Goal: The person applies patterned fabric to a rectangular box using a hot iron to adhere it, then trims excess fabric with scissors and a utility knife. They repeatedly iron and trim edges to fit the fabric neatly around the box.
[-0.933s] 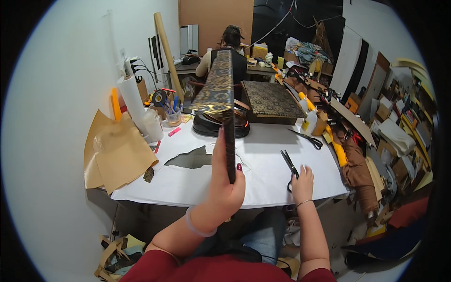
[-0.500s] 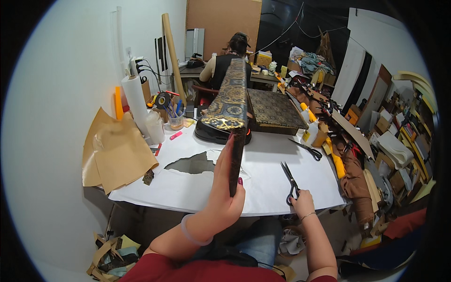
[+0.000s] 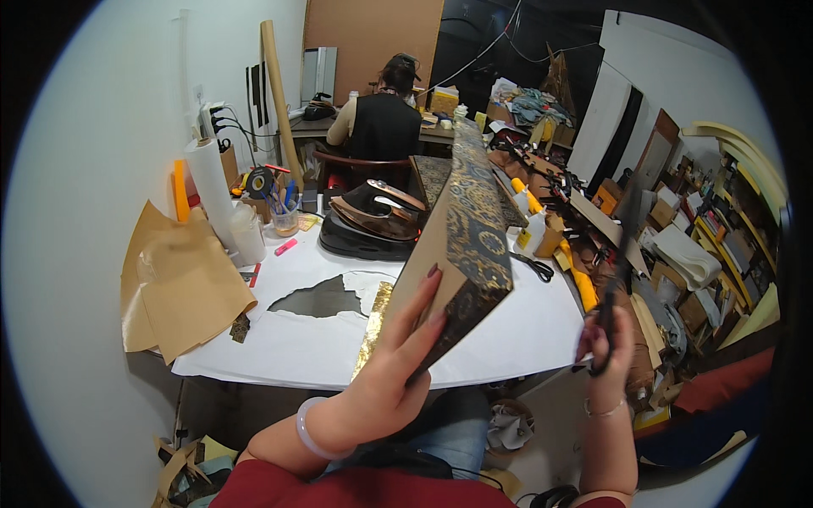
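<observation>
My left hand (image 3: 381, 372) grips a long box-like piece (image 3: 476, 212) by its near end, raised over the table. Black and gold patterned fabric covers its narrow sides, while a plain tan face shows on its left. Beside that face runs a shiny gold strip (image 3: 371, 330); whether it is joined to the piece I cannot tell. Off to the right, my right hand (image 3: 611, 347) is closed round the handles of black scissors (image 3: 625, 262), blurred, with the blades pointing up. Another patterned box (image 3: 430, 173) is partly hidden behind the held one.
On the white-covered table (image 3: 254, 347) are an iron (image 3: 373, 203) on a black base, a second pair of scissors (image 3: 535, 267), brown paper (image 3: 182, 279) and a pen cup (image 3: 285, 220). A torn patch (image 3: 318, 298) shows grey. A person (image 3: 385, 118) sits beyond. Rolls and scraps crowd the right.
The patterned piece has turned and shifted right, so its tan face and the gold strip now show. My right hand has lifted the scissors up and to the right. The view has swung slightly right.
</observation>
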### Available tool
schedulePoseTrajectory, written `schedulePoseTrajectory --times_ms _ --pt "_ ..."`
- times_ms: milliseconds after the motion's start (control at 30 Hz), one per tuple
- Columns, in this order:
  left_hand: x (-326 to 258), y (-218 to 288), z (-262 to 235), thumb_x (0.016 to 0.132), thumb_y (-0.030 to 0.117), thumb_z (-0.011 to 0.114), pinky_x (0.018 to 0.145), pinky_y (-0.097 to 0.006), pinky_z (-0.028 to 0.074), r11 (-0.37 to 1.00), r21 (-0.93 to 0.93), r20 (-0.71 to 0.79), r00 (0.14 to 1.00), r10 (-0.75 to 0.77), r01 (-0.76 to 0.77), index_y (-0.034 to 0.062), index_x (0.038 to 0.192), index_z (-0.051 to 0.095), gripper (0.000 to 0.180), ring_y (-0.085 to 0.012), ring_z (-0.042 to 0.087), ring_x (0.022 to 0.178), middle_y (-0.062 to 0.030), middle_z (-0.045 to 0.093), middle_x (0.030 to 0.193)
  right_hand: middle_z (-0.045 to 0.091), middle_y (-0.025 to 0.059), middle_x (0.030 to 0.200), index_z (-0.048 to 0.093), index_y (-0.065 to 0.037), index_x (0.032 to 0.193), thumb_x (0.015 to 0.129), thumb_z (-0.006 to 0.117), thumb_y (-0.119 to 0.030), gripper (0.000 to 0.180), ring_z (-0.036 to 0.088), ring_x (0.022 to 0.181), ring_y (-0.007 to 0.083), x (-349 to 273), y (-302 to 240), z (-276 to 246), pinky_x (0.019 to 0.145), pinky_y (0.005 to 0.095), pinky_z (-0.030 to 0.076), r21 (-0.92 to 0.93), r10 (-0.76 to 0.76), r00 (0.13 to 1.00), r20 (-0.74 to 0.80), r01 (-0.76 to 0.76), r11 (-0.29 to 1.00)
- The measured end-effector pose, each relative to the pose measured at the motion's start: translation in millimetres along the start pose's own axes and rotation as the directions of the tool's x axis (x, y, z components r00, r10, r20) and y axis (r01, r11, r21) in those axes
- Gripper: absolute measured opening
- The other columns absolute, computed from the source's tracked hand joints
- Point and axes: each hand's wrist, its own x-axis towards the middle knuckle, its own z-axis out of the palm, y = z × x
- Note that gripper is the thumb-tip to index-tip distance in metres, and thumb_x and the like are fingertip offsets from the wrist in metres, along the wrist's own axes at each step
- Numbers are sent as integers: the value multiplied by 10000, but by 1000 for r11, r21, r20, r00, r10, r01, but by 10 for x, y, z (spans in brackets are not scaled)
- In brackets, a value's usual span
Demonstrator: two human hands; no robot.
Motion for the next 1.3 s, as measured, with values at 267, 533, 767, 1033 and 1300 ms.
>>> schedulePoseTrajectory --times_ms 267,533,767,1033,1300 --pt "-19 8 -93 766 -218 455 1230 -511 225 994 -81 -48 996 -71 67 48 1601 312 888 -525 235 1536 -322 224 1654 675 195 961 503 1 1261 784 901 -448 766 694 796 330 31 -1379 322 667 395 566 -650 -580 540 610 760 24" --pt "-40 26 -191 874 -211 470 1172 -344 326 992 28 -25 992 -126 127 -81 1625 133 833 -290 365 1504 -237 345 1616 640 148 896 565 8 1104 721 929 -415 677 618 662 301 223 -1590 643 566 371 508 -656 -547 474 690 730 -194" --pt "-40 20 -181 863 -231 449 1174 -355 335 988 -9 10 988 -151 151 -62 1635 114 859 -288 363 1504 -228 325 1635 641 145 912 562 12 1126 720 938 -368 671 631 660 286 266 -1588 709 545 364 502 -637 -540 464 702 748 -185" --pt "-109 -14 -179 876 -224 445 1187 -366 323 981 0 2 981 -195 195 -44 1641 96 860 -293 383 1500 -225 352 1621 654 160 937 538 9 1193 721 936 -411 747 649 690 293 260 -1560 707 575 371 525 -634 -509 484 712 755 -169" --pt "-154 -11 -191 889 -209 436 1192 -362 311 972 -30 -4 973 -232 232 -43 1642 95 843 -286 374 1505 -222 346 1625 676 185 972 510 6 1255 736 915 -461 808 680 757 313 219 -1547 702 633 386 557 -650 -466 520 716 740 -172"
